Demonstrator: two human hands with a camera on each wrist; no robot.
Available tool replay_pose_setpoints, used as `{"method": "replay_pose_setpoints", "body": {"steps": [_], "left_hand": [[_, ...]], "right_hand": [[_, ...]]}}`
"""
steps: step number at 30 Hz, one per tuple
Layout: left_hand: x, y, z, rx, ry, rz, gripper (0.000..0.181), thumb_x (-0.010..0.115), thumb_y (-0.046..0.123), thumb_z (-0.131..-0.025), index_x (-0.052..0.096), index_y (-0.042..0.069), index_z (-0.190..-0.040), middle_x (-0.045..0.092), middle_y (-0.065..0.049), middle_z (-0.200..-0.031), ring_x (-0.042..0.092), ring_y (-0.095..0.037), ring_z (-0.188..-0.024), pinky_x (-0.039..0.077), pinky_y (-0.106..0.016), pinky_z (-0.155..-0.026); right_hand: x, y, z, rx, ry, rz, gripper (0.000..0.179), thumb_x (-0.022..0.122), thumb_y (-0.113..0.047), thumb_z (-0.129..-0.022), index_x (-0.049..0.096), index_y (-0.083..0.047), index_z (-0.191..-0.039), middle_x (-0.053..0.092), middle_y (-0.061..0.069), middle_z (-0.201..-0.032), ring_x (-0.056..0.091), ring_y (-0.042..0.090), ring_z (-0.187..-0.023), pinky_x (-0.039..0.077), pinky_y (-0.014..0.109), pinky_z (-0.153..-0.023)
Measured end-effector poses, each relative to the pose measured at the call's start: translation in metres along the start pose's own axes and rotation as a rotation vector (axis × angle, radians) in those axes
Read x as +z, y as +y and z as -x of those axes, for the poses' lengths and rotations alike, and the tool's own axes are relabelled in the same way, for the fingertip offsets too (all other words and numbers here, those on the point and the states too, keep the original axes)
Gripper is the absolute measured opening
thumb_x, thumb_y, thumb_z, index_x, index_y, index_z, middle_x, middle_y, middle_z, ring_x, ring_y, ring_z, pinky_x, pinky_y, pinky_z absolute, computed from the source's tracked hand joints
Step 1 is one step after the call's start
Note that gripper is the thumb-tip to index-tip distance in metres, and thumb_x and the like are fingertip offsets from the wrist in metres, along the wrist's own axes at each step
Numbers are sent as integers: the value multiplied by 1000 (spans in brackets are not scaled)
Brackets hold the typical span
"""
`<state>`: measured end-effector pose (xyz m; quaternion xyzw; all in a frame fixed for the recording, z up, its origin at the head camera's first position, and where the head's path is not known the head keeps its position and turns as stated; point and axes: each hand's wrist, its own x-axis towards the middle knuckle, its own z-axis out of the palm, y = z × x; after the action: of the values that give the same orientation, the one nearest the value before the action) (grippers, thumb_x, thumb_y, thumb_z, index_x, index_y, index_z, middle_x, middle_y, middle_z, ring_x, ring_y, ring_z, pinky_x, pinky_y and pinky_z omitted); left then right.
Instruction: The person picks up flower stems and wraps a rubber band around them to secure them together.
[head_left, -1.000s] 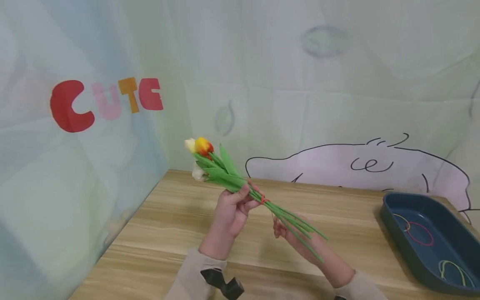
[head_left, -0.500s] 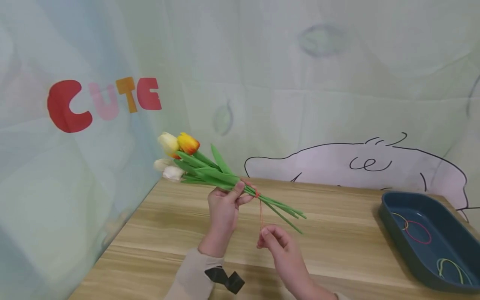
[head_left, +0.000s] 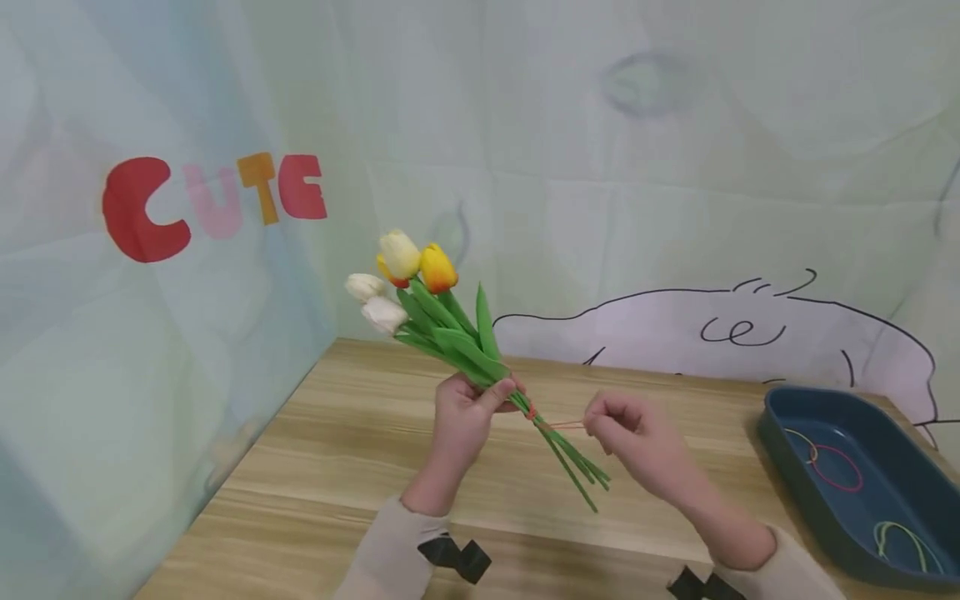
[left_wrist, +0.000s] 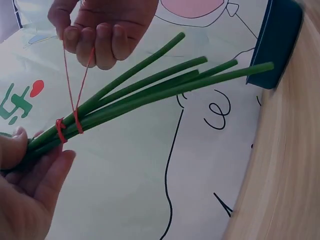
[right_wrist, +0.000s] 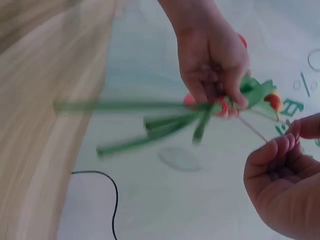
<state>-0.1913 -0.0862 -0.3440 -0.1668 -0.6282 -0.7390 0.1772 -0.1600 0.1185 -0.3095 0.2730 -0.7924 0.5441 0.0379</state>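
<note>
My left hand [head_left: 468, 417] grips a bunch of tulips [head_left: 442, 325] by the green stems just below the leaves. White, cream and yellow-orange blooms point up and left; the bare stem ends slant down to the right. A red rubber band [left_wrist: 77, 120] is wound round the stems beside the left fingers. One loop of it stretches away from the bunch, and my right hand [head_left: 637, 429] pinches the loop's end between thumb and curled fingers. In the left wrist view two taut strands run from the stems up to the right fingers [left_wrist: 87, 42].
On the right of the wooden table [head_left: 360, 400] stands a dark blue tray [head_left: 817, 517]. Inside lie a red rubber band [head_left: 838, 467] and several yellow and green ones. A printed cloth backdrop [head_left: 675, 208] rises behind the table.
The right hand has gone from under the stems, down below the bunch, then up to the right, drawing the band's loop out sideways. The tulips have tilted more upright in the left hand.
</note>
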Motion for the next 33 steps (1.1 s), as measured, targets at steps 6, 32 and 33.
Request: {"method": "replay_pose_setpoints", "body": {"steps": [6,32,33], "left_hand": [[-1,6,2,-105,-213,203,8,55,-2,-95,58,-8,-90,67,-1,-80,69,-13,-75,63,-34,-72],[6,-1,-2,-311,87,606,29,36,0,-102,58,6,-85,63,-4,-81,68,-13,-77,62,-22,-72],[7,-2,-3,-298,122,586,28,37,-1,-101,58,5,-84,63,-4,-80,68,-14,-76,62,-24,-72]], "right_hand": [[-21,11,-9,10,-101,-91,18,45,0,-88,50,1,-71,47,-4,-64,49,18,-70,43,27,-66],[81,57,12,17,-3,-872,31,37,-10,-104,65,-21,-97,58,-10,-94,55,5,-89,53,19,-87],[88,54,14,71,64,-872,28,40,-11,-104,65,-22,-93,59,-10,-92,56,5,-89,54,20,-87]]}}
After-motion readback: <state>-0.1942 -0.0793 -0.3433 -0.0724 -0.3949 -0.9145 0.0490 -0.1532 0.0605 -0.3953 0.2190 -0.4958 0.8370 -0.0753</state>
